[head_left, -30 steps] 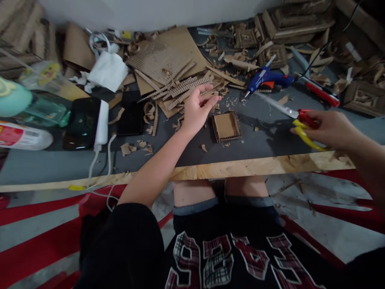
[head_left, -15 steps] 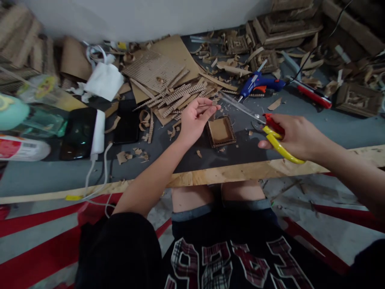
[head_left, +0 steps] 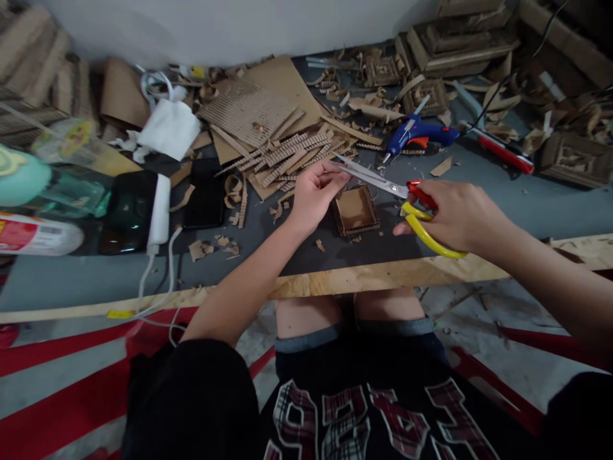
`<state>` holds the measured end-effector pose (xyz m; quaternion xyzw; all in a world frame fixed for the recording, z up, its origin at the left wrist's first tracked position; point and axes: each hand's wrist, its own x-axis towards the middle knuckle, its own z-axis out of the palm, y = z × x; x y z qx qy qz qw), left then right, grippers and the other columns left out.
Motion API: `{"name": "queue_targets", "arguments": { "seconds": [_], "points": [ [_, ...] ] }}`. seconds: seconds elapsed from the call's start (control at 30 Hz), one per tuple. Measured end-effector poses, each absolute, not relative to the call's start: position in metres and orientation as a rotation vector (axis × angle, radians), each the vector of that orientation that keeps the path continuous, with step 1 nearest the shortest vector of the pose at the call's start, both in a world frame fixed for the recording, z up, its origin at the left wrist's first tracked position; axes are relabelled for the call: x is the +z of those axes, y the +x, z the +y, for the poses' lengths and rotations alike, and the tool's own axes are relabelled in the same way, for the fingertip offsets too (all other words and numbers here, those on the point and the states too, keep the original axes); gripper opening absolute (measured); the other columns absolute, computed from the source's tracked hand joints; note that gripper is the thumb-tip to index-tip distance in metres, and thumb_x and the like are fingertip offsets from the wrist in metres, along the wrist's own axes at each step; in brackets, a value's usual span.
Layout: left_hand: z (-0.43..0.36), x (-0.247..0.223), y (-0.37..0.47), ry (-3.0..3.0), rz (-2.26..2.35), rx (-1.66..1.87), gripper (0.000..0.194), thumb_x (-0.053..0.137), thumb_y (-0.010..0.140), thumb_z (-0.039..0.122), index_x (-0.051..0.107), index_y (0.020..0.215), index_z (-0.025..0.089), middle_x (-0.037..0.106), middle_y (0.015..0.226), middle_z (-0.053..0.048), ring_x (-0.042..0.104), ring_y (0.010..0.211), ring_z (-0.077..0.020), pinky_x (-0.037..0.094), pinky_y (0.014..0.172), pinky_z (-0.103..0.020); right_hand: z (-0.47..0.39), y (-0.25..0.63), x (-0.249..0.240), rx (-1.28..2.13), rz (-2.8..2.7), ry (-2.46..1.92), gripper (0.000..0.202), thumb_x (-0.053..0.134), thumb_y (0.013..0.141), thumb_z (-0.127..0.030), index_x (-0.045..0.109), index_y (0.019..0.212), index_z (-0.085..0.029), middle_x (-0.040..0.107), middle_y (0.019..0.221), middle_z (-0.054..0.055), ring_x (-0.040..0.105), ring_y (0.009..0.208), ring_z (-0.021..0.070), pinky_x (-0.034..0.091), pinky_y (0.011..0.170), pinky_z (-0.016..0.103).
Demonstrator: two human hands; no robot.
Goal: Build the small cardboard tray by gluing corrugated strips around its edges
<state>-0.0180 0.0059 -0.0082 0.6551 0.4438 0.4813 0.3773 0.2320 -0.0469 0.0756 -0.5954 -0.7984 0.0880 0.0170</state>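
Note:
In my right hand (head_left: 454, 217) is a pair of scissors (head_left: 383, 182) with red and yellow handles, its blades pointing left. The blade tips lie at the fingertips of my left hand (head_left: 316, 195). Those left fingers are pinched together; what they hold, if anything, is too small to make out. Just below the blades a small square cardboard tray (head_left: 357, 212) with low corrugated walls rests on the table. Behind my left hand lies a pile of corrugated cardboard strips (head_left: 292, 153).
A blue glue gun (head_left: 416, 135) and a red-handled cutter (head_left: 505, 153) lie at the right. Carved-looking cardboard frames (head_left: 577, 158) stand beyond. To the left are a black phone (head_left: 204, 195), a white cabled device (head_left: 160, 211), bottles (head_left: 41, 233) and a tissue roll (head_left: 170, 128). Wood (head_left: 345, 280) edges the table.
My right hand has brought the scissors left, so the blades now reach my left fingertips. The left hand stays pinched in nearly the same place.

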Motion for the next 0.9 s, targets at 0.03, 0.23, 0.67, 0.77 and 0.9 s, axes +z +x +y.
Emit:
{"name": "queue_targets", "arguments": {
  "seconds": [0.03, 0.23, 0.67, 0.77, 0.9],
  "points": [
    [0.005, -0.008, -0.018, 1.675, 1.118, 1.239, 0.025, 0.055, 0.102, 0.046, 0.062, 0.103, 0.022, 0.077, 0.106, -0.004, 0.076, 0.104, -0.0183, 0.062, 0.093, -0.036, -0.047, 0.231, 0.076, 0.266, -2.473, -1.854, 0.069, 0.04, 0.075, -0.095, 0.049, 0.083, -0.027, 0.065, 0.081, 0.01, 0.063, 0.073, 0.0316, 0.037, 0.057, 0.04],
    [0.002, -0.01, -0.016, 1.796, 1.195, 1.171, 0.032, 0.048, 0.104, 0.053, 0.061, 0.105, 0.024, 0.077, 0.107, -0.003, 0.076, 0.101, -0.0157, 0.063, 0.086, -0.031, -0.049, 0.229, 0.08, 0.281, -2.465, -1.871, 0.066, 0.041, 0.079, -0.091, 0.046, 0.081, -0.026, 0.068, 0.085, 0.012, 0.063, 0.074, 0.0307, 0.035, 0.058, 0.039],
    [0.004, -0.01, -0.013, 1.338, 0.819, 1.392, 0.045, 0.083, 0.073, 0.061, 0.068, 0.088, 0.022, 0.075, 0.091, -0.001, 0.077, 0.097, -0.0209, 0.063, 0.09, -0.037, -0.049, 0.224, 0.082, 0.285, -2.513, -2.05, 0.068, 0.033, 0.082, -0.089, 0.05, 0.082, -0.023, 0.059, 0.073, 0.008, 0.051, 0.066, 0.0219, 0.023, 0.061, 0.033],
    [0.004, -0.011, -0.014, 1.347, 0.837, 1.388, 0.043, 0.082, 0.076, 0.06, 0.069, 0.092, 0.022, 0.075, 0.094, -0.003, 0.076, 0.105, -0.024, 0.063, 0.094, -0.041, -0.051, 0.222, 0.079, 0.341, -2.549, -2.014, 0.069, 0.027, 0.085, -0.087, 0.052, 0.083, -0.024, 0.058, 0.072, 0.008, 0.05, 0.065, 0.022, 0.022, 0.061, 0.034],
    [0.004, -0.01, -0.014, 1.408, 0.854, 1.427, 0.044, 0.08, 0.077, 0.062, 0.069, 0.092, 0.022, 0.075, 0.092, -0.002, 0.076, 0.105, -0.0245, 0.064, 0.091, -0.04, -0.053, 0.221, 0.079, 0.307, -2.554, -2.002, 0.071, 0.021, 0.088, -0.086, 0.053, 0.084, -0.023, 0.06, 0.071, 0.009, 0.051, 0.062, 0.0223, 0.021, 0.06, 0.034]
  ]
}}
